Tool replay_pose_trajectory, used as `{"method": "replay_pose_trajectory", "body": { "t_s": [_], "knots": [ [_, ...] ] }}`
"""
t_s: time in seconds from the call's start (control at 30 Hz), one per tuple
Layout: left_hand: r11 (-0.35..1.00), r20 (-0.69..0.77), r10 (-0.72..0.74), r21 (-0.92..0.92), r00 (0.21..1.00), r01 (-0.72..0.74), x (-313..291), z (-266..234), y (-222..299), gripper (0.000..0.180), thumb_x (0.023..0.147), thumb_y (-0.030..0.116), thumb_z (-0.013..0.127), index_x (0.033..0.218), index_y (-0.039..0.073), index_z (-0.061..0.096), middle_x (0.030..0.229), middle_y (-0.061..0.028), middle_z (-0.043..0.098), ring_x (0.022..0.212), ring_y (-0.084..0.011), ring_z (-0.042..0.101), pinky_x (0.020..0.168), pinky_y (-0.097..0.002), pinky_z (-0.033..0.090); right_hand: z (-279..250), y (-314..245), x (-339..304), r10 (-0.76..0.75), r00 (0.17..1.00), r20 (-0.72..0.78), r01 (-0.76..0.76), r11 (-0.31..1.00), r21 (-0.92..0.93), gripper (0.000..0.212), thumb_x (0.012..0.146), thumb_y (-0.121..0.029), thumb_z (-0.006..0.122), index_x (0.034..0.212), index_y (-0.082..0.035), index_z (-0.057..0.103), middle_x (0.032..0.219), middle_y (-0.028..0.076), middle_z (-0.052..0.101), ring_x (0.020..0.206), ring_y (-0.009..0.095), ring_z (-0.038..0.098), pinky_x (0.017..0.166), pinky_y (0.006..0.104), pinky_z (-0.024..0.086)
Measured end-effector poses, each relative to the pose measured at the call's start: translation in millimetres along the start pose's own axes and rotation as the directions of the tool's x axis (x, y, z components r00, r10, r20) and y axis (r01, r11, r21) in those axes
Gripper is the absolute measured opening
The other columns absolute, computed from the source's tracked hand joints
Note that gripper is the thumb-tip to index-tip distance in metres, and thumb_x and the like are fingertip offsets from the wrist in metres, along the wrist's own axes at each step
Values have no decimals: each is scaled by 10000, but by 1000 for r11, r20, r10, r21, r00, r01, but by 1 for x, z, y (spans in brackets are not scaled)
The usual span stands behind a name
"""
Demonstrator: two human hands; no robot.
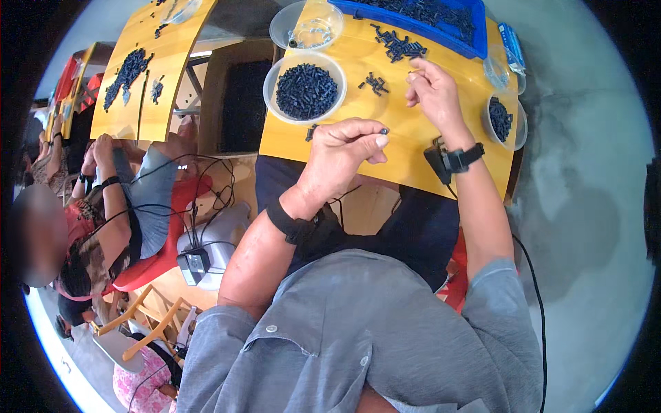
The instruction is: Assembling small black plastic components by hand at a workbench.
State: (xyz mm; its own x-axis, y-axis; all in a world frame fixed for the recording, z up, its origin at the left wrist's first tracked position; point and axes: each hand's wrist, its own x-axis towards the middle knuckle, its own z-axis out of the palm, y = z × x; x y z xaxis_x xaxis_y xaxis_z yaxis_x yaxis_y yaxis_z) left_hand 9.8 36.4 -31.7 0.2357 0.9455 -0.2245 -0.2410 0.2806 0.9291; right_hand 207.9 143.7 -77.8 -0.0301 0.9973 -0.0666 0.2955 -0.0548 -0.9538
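My left hand is closed in a pinch, with a small black cylindrical piece showing between thumb and forefinger. To its right, my right hand hovers over the yellow table. Its fingers are bent but apart, and I see nothing between them. Just beyond it lies a loose pile of short black tubular pieces. A smaller group of the same pieces lies between the hands. Left of them stands a round clear bowl full of black pieces. A few more pieces lie partly behind my left hand.
A second clear bowl holds a few small clear items. A blue tray of black pieces spans the far edge. Clear tubs stand at the right edge. Left are an open carton, a black cable hangs at right, and another person sits at a neighbouring table.
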Motion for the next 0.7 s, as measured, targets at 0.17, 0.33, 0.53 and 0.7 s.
{"method": "replay_pose_trajectory", "body": {
  "t_s": [0.17,0.33,0.53,0.7],
  "knots": [
    [997,2,72,-31,997,-72,-9,9,12,129,846,30,626,958,-30,648,795,-79,663,677,-128,620,635,-248,503,-7,-50,-49,43,999,18,-47,954,295,103,885,-37,530,935,39,578,755,78,620,626,116,618,528,249,525],
    [995,26,100,-22,995,-100,-18,14,16,135,850,24,618,971,-28,648,846,-99,672,688,-145,638,633,-257,523,-11,-81,-88,-153,985,82,121,944,309,105,887,-34,551,954,33,598,760,66,613,614,98,597,548,227,513],
    [992,45,130,-9,991,-129,-25,18,19,142,853,20,615,982,-30,647,841,-96,669,689,-146,640,627,-252,529,-3,-100,-121,-171,976,138,114,930,349,126,867,-4,584,984,39,604,759,51,616,612,81,585,550,212,497],
    [989,64,147,-13,987,-146,-28,15,22,145,851,19,616,983,-32,647,820,-92,664,692,-143,639,625,-250,527,3,-100,-127,-246,963,108,211,941,265,122,864,12,580,978,45,610,777,57,618,621,79,584,559,204,488]
  ]
}}
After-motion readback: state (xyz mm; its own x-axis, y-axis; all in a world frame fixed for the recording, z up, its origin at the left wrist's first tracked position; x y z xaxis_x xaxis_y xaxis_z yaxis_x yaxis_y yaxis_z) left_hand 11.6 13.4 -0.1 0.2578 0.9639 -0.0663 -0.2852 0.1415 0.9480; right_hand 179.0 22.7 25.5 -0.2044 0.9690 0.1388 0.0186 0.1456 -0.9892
